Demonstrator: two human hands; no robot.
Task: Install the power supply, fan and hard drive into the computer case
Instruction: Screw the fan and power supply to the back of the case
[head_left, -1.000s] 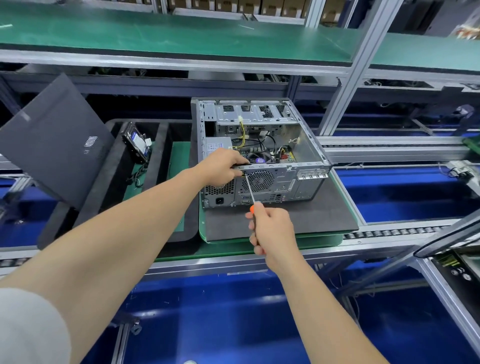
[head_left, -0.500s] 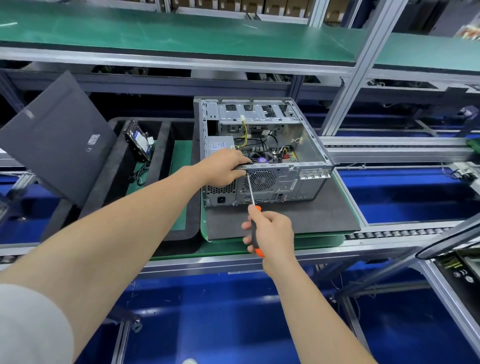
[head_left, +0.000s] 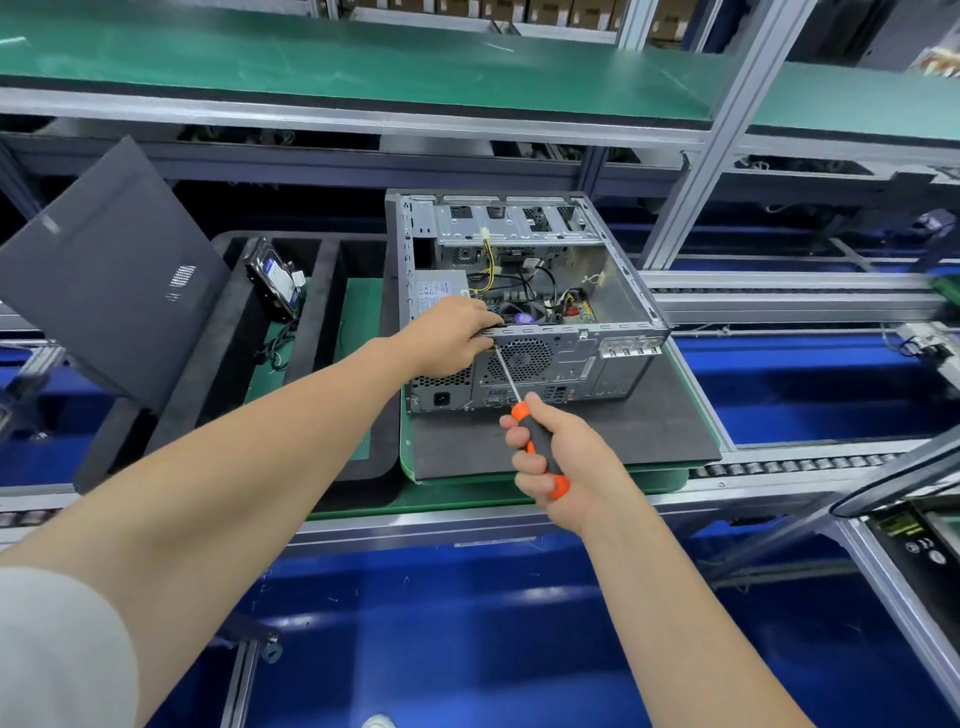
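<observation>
An open silver computer case (head_left: 628, 291) lies on a dark mat, its rear panel facing me. A grey power supply (head_left: 439, 291) sits inside at the left, and a fan (head_left: 522, 358) is behind the round rear grille. My left hand (head_left: 452, 335) grips the top rear edge of the case beside the fan. My right hand (head_left: 558, 457) holds an orange and black screwdriver (head_left: 540, 447); its shaft points up to the fan's upper left corner. A hard drive (head_left: 275, 283) leans in the black foam tray at the left.
The dark case side panel (head_left: 114, 275) leans at the far left. The black foam tray (head_left: 322, 291) holds loose cables. The dark mat (head_left: 649, 431) lies on a green pallet on the roller conveyor (head_left: 789, 465). An aluminium post (head_left: 722, 130) rises behind the case.
My right hand has shifted its grip, so more of the orange and black handle shows. The screwdriver tip stays at the fan's corner and my left hand stays on the case edge.
</observation>
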